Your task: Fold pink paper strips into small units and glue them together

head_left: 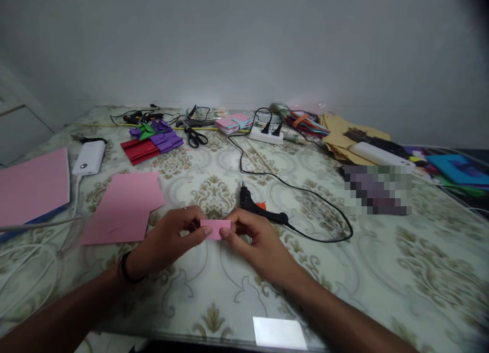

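A small pink paper strip point(214, 226) is held level just above the table, its long edge straight and perhaps folded. My left hand point(171, 236) pinches its left end between thumb and fingers. At the other end, my right hand point(254, 238) grips it the same way, thumb on the near face. Left of my hands lies a larger pink paper sheet point(122, 210) with a piece cut out of one side. Just beyond my right hand rests a black hot glue gun point(260, 208), its nozzle toward the back.
Along the back are black scissors point(195, 137), folded red paper point(139, 150), a white power strip point(266, 135) and a pink paper bundle point(234, 123). A white power bank point(89, 158) and pink sheets point(34, 185) lie left. The glue gun's cord point(324, 195) loops right.
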Available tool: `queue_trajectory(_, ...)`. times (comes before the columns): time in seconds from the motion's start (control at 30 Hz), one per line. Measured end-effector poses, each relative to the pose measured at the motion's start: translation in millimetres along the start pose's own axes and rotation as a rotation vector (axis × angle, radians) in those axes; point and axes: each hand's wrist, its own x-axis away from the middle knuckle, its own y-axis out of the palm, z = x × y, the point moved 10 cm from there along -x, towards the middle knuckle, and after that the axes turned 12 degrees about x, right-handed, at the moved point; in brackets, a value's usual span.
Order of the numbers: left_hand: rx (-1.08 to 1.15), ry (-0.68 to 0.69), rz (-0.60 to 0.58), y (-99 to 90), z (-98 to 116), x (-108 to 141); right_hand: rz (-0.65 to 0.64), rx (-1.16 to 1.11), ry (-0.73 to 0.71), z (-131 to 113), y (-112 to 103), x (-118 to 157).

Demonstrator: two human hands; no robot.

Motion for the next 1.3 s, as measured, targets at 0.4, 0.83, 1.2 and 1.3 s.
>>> queue_trajectory(0.4,-0.066,0.042,-0.054,12.0,0.3,3.4,-0.041,0.044,-0.079,-7.8,9.8,1.5)
queue_trajectory(0.83,-0.066,0.007,0.007,7.2,-1.4,1.6,0.035,0.056,-0.066,-8.0,1.6,1.7)
queue_trajectory(1.2,-0.010,0.055,-0.010,6.7,5.2,2.0,0.006,0.040,-0.054,-8.6,1.9,0.2)
queue_trajectory(1.3,-0.033,0.060,-0.001,6.3,5.0,2.1,0.009,0.038,-0.052,-8.1,0.9,0.1)
